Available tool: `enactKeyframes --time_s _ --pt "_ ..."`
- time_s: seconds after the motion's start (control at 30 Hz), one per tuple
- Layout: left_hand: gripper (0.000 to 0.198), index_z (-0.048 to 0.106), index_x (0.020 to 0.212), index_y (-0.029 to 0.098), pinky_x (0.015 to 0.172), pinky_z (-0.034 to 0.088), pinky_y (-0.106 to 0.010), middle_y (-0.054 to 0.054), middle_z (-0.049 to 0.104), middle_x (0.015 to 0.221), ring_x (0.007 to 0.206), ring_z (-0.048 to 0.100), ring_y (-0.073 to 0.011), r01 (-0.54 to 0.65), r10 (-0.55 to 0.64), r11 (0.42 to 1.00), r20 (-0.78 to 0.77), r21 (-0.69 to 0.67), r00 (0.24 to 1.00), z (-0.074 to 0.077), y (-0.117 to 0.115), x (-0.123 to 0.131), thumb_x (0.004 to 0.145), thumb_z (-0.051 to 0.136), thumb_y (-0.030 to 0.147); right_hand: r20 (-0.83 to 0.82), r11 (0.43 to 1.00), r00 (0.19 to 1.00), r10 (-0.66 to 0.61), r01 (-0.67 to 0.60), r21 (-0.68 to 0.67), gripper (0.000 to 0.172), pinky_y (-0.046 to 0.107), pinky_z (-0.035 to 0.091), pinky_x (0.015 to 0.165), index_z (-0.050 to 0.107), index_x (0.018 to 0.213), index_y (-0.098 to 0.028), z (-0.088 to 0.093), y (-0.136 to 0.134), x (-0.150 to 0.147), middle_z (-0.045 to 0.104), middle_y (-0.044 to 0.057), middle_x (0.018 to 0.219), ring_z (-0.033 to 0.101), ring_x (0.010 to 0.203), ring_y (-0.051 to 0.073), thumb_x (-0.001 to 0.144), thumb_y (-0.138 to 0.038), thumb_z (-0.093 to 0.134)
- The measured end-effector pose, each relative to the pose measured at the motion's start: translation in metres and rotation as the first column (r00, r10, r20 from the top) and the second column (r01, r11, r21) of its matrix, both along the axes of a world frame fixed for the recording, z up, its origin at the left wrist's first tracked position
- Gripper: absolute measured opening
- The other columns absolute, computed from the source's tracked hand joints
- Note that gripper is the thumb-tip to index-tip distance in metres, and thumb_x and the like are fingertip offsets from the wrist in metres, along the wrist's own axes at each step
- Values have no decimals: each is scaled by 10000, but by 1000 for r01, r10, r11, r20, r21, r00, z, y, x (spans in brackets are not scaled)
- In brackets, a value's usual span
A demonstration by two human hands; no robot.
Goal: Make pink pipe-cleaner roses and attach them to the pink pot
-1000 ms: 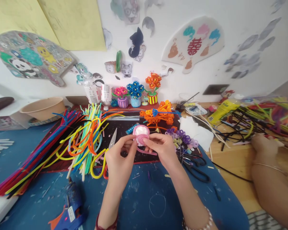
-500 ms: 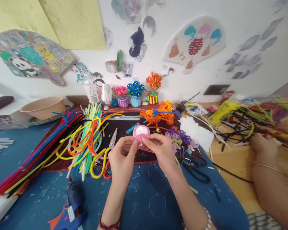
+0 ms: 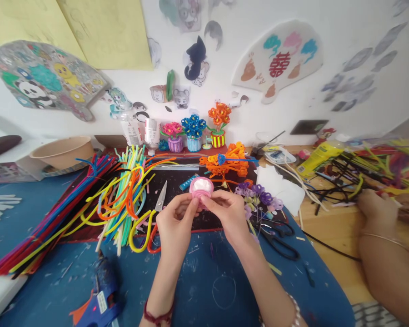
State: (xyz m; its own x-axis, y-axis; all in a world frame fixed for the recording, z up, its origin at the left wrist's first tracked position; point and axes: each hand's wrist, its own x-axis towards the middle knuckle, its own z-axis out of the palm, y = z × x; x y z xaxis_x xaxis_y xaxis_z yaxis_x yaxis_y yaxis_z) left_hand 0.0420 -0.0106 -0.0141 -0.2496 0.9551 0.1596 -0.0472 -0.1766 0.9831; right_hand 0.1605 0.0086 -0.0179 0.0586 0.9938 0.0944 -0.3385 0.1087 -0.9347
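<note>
A small round pink piece (image 3: pixel 202 185), white inside its rim and coiled with what looks like pink pipe cleaner, is pinched between both hands over the desk. My left hand (image 3: pixel 177 215) grips its left side with thumb and fingertips. On the other side, my right hand (image 3: pixel 226 206) presses its thumb against the front of the coil. My fingers hide the underside. Scissors with yellow and orange handles (image 3: pixel 138 238) lie just left of my left hand. Purple pipe-cleaner flowers (image 3: pixel 260 195) and black-handled scissors (image 3: pixel 279 240) are to the right of my right hand.
A blue glue gun (image 3: pixel 104 290) rests at the front left. Bundles of coloured pipe cleaners (image 3: pixel 51 218) spread across the left. Finished flower pots (image 3: pixel 194 144) and orange flowers (image 3: pixel 230 163) stand behind. At right, another person's hand (image 3: pixel 378 206) works beside a yellow bottle (image 3: pixel 320 158).
Both hands keep their hold on the pink piece, with a slight shift of fingers; the pink strand seen below it has gone from view. The other person's far hand has moved down.
</note>
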Motion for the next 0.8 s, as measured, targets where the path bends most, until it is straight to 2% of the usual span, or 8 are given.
enactKeyframes --time_s 0.23,0.47,0.63,0.8 --pt "125 742 859 178 594 549 -171 17 731 683 605 662 -99 44 -44 999 -28 -21 999 3 -1 -7 785 755 279 79 994 991 104 -101 -41 118 267 554 665 789 705 -206 2 4 12 750 18 703 674 661 155 712 -317 830" --pt "111 734 836 175 574 526 -185 11 712 660 586 638 -108 109 -115 992 -116 -58 987 8 -2 -12 797 731 279 103 991 987 119 -112 -74 214 257 513 534 773 729 -178 1 6 20 711 29 617 655 566 160 721 -386 822" --pt "134 727 830 171 569 523 -210 -4 710 673 590 638 -125 149 -159 986 -176 -71 971 10 -2 -15 804 719 302 94 989 989 117 -108 -96 261 276 521 511 774 719 -162 1 5 18 700 35 591 637 525 164 672 -408 846" --pt "146 726 826 169 561 524 -220 -10 713 670 579 640 -132 173 -185 981 -173 -85 967 11 -3 -16 796 720 311 87 985 987 133 -122 -120 271 266 516 507 772 716 -160 1 6 18 691 27 586 622 516 150 667 -414 852"
